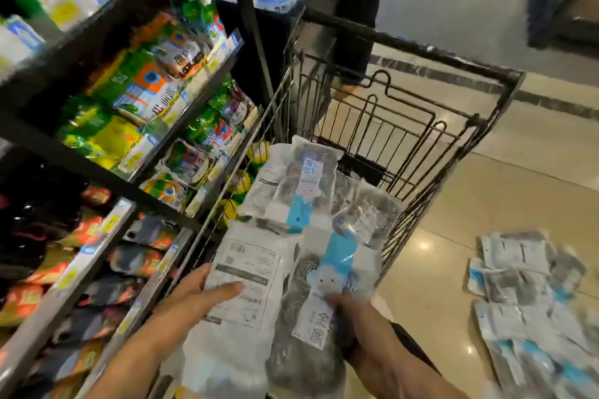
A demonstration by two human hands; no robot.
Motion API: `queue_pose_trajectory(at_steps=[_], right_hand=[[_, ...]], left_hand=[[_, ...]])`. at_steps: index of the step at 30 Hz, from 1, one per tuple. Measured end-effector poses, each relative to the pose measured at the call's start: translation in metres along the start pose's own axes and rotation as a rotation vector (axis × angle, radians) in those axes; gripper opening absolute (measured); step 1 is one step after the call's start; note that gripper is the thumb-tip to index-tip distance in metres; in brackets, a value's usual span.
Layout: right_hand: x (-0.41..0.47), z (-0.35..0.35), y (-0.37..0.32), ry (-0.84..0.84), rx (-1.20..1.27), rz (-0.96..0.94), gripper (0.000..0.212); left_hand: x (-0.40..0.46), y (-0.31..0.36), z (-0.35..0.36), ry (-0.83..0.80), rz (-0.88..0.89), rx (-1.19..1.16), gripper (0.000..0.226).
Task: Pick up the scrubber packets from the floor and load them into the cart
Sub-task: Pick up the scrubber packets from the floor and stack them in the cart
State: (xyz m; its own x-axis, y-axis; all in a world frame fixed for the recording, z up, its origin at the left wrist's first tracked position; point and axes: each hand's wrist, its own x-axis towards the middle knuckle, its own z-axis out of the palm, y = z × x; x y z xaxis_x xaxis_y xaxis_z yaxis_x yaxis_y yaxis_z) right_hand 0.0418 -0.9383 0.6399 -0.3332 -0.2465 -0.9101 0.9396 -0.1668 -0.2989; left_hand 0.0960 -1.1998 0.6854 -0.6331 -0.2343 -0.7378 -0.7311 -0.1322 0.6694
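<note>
Two hands hold scrubber packets above the near end of a black wire cart (453, 126), head view. Left hand (197, 295): thumb laid flat across the printed back of a white-labelled packet (246, 272), remaining fingers hidden beneath it, so the packet is pinched between thumb and fingers. Right hand (366, 330): thumb on the front of a packet with a blue card strip (317, 308), fingers curled under it, gripping; steel-wool pads show grey through the clear wrap. The two held packets lie side by side, touching. Further packets in the cart (301, 191): a heap just beyond the hands, some face up with blue strips, some showing white backs. Loose packets on the floor (525, 288): a scattered pile on the glossy beige tiles to the right of the cart, well apart from the hands, blurred. Shelving (107, 146): dark racks to the left of the cart, stocked with green, yellow and orange bags, just beside the cart's left wall. Another person's legs (353, 10) stand beyond the cart's far end.
</note>
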Motion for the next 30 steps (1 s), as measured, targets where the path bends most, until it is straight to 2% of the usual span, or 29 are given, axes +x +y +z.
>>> queue_pose_trajectory(at_steps=[5,11,15,19,22,26,29,30], right_hand=[[0.001,0.024,0.026,0.132,-0.027,-0.004,0.023],[0.022,0.032,0.05,0.257,-0.001,0.037,0.021],[0.045,0.028,0.064,0.318,0.009,0.049,0.026],[0.067,0.033,0.075,0.352,0.054,0.07,0.025],[0.077,0.04,0.08,0.372,0.076,0.057,0.026],[0.09,0.051,0.088,0.509,0.066,0.03,0.063],[0.091,0.056,0.089,0.578,-0.05,-0.01,0.087],[0.09,0.057,0.089,0.583,-0.069,-0.035,0.096]], left_hand=[[0.033,-0.01,-0.021,-0.072,-0.038,0.098,0.036],[0.073,-0.03,-0.022,-0.16,-0.105,0.167,0.047],[0.1,-0.045,-0.015,-0.256,-0.126,0.204,0.07],[0.124,-0.063,-0.013,-0.239,-0.13,0.208,0.08],[0.137,-0.072,-0.016,-0.218,-0.147,0.217,0.07],[0.142,-0.08,-0.021,-0.198,-0.119,0.273,0.063],[0.131,-0.072,-0.012,-0.181,-0.036,0.368,0.042],[0.129,-0.069,-0.011,-0.173,-0.023,0.395,0.043]])
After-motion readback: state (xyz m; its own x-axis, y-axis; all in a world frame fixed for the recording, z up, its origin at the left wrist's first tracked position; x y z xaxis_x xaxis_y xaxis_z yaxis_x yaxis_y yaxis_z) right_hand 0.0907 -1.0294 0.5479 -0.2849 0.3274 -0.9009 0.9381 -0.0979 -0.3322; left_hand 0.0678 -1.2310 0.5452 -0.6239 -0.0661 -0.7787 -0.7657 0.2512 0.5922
